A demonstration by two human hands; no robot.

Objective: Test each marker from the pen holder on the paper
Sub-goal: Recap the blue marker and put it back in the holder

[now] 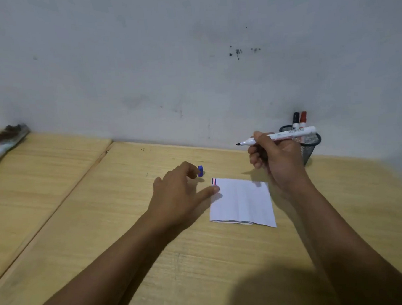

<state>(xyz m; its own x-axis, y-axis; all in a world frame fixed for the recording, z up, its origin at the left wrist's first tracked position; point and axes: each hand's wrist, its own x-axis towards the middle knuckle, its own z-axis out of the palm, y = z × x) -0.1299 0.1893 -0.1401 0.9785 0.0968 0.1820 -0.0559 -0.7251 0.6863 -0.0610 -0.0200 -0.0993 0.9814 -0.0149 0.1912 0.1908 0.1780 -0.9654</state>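
the right hand (276, 156) is gripping an uncapped marker (286, 135), fingers closed around it, above the paper (242, 201). the left hand (181, 191) is lying loosely open, thumb touching the paper's 10 o'clock corner, blue cap (200, 171) at its 1 o'clock. the pen holder (310, 142) is standing at the paper's 1 o'clock.

Brush (3, 147) at far left of frame, lying on the worktop (80, 208), pale blue-white handle pointing lower left, dark matted bristles toward the wall. Wall (188, 58) fills the upper half, grey-white, scuffed (cluster of dark specks upper right of centre). Worktop is light wood grain, with a seam running diagonally from upper centre to lower left.
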